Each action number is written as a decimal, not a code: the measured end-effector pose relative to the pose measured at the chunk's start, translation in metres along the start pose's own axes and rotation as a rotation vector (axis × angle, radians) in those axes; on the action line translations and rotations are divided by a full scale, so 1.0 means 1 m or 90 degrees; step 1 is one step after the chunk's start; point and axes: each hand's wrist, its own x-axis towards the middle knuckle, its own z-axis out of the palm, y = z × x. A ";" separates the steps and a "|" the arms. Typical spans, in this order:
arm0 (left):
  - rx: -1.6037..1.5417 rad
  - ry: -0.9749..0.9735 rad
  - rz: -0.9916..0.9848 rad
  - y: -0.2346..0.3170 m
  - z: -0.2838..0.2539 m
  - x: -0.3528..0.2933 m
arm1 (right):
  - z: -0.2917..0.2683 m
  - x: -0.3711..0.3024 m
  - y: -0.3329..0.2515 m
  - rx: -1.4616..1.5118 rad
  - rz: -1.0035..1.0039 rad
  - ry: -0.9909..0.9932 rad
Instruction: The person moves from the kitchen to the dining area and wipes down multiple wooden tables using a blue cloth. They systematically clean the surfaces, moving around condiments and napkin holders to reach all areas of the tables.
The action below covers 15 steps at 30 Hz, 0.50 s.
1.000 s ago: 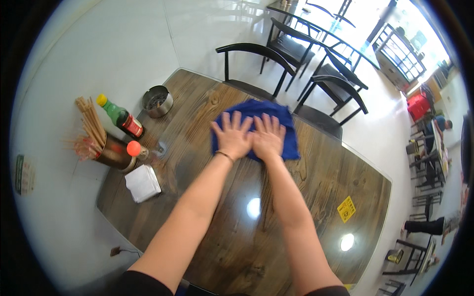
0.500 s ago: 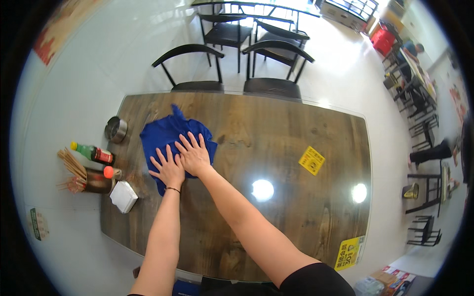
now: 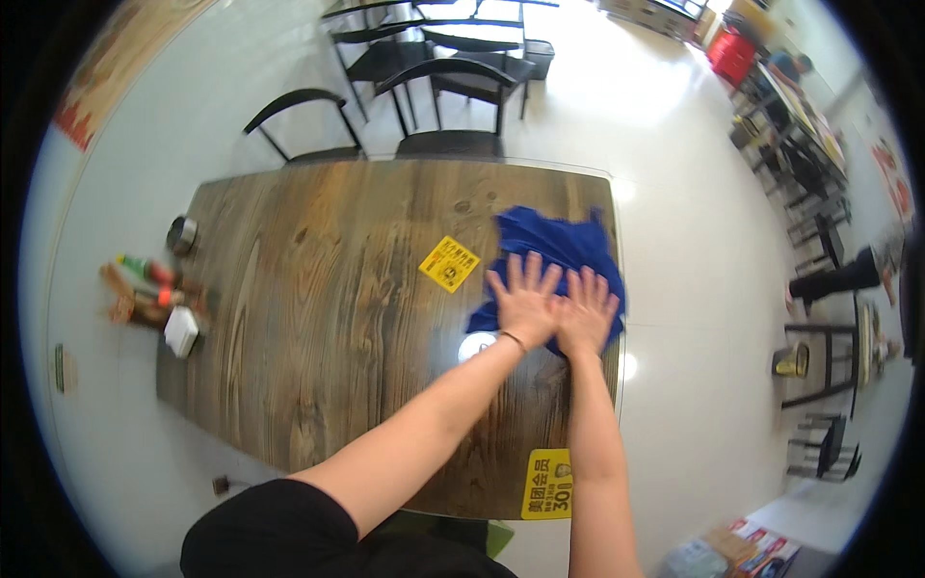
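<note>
A blue cloth lies spread and wrinkled on the right end of the wooden table, reaching its right edge. My left hand presses flat on the cloth, fingers spread, with a dark band around the wrist. Beside it my right hand also rests on the cloth with its fingers stretched out. The two hands touch near the thumbs. Left of the cloth, a yellow square sticker sits on the tabletop. A larger yellow sticker lies at the near edge, next to my right forearm.
At the table's left end stand a metal tin, a green-capped bottle, a chopstick holder and a white napkin pack. Black chairs line the far side. People sit and stand at tables along the right.
Both hands and the blue cloth have moved from the table's left end to its right end. The cloth has changed shape. The whole view has shifted.
</note>
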 end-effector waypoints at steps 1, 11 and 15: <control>-0.015 -0.004 0.022 0.018 0.003 -0.009 | -0.002 -0.015 0.017 -0.009 0.022 -0.021; -0.173 -0.134 0.188 0.025 -0.030 -0.145 | -0.029 -0.162 0.022 -0.070 0.122 -0.063; -0.253 -0.139 0.196 -0.043 -0.049 -0.194 | -0.027 -0.200 -0.039 -0.106 0.062 -0.045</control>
